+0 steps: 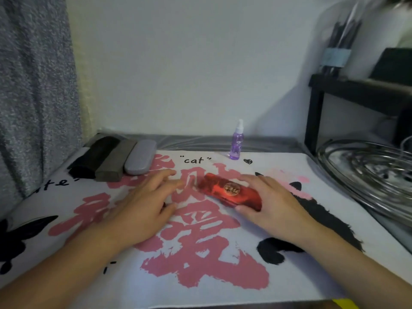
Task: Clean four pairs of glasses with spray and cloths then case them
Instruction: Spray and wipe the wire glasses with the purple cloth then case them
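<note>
Red case (230, 192): glossy, oblong hard shell with a round gold emblem, lid down, at mat centre.
Right hand (274, 207): grips the case's 4 o'clock end, thumb and fingers curled round it.
Left hand (142, 204): fingers relaxed and spread, holding nothing, fingertips near the case's 9 o'clock end.
Black case (93, 156), grey case (116, 161), silver case (140, 159): side by side at 10 o'clock; the first two matte, the third smooth and rounded.
Spray bottle (237, 141): clear purple plastic, upright at 12 o'clock.
Mat (223, 275): printed cloth, bare toward 6 o'clock.

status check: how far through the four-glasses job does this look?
Looks near the start or the end; one frame can't settle which. Three closed cases, black, grey-brown and silver, are lined up at the back left. The right hand holds the closed red case; the left hand hovers open beside it. No glasses or cloths are visible, and the spray bottle stands untouched.
</note>
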The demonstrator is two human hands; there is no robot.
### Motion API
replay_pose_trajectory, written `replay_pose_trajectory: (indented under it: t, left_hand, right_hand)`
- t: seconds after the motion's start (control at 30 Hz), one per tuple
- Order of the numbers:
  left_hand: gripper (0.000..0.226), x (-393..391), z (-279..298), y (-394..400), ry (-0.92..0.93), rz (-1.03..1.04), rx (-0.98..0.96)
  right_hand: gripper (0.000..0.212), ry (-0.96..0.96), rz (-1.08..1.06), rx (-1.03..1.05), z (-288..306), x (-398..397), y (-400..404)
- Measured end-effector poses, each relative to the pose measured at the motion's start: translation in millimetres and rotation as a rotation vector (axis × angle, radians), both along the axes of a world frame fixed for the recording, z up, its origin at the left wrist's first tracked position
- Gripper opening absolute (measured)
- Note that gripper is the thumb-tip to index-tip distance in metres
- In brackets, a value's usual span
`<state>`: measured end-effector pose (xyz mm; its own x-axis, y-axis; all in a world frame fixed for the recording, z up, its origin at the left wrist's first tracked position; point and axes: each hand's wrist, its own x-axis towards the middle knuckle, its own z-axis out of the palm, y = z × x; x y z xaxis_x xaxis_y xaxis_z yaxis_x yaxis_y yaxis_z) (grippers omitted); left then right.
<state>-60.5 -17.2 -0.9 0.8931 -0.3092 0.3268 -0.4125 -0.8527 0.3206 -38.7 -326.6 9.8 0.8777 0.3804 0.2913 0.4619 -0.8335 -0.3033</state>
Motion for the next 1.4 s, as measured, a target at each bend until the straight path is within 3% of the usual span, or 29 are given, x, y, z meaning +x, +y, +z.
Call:
replay_pose_trajectory:
  t: [0.1, 0.2, 0.3, 0.47, 0.7, 0.87, 0.97, 1.07, 1.13, 1.27, 1.4]
  left_hand:
    - [0.04, 13, -7, -27, -0.071, -0.03, 0.119]
    - [0.043, 28, -11, -51, -0.135, -0.074, 0.165]
    - [0.045, 47, -9, -71, -0.177, -0.073, 0.202]
    - [0.026, 56, -11, -76, -0.175, 0.008, 0.092]
    - [0.02, 68, -13, -71, -0.146, 0.109, 0.024]
    - [0.02, 76, -8, -65, -0.122, 0.179, -0.087]
    - [0.024, 84, 1, -45, -0.174, 0.423, -0.054]
    - [0.042, 94, 6, -13, -0.097, 0.672, 0.03]
    - [0.052, 98, 3, 4, -0.021, 0.742, 0.109]
    - [0.046, 103, -4, 5, -0.088, 0.698, 0.142]
    - [0.042, 99, 1, -8, -0.079, 0.638, 0.003]
  right_hand:
    - [0.057, 0.019, -0.373, 0.125, -4, 9, -48]
    - [0.056, -0.032, -0.609, -0.062, -7, 32, -77]
    - [0.053, -0.015, -0.717, -0.148, -5, 68, -87]
    - [0.043, -0.071, -0.839, -0.284, -1, 115, -97]
    - [0.04, -0.166, -0.908, -0.276, -11, 131, -102]
    - [0.028, -0.356, -0.685, -0.224, -13, 120, -66]
    - [0.013, -0.445, -0.374, -0.167, -5, 107, -20]
    - [0.019, -0.254, -0.068, -0.13, 3, 100, 28]
    - [0.021, -0.164, -0.004, -0.106, 3, 96, 54]
    - [0.02, -0.097, 0.055, -0.013, -12, 87, 78]
    - [0.019, -0.014, 0.094, 0.113, -15, 82, 69]
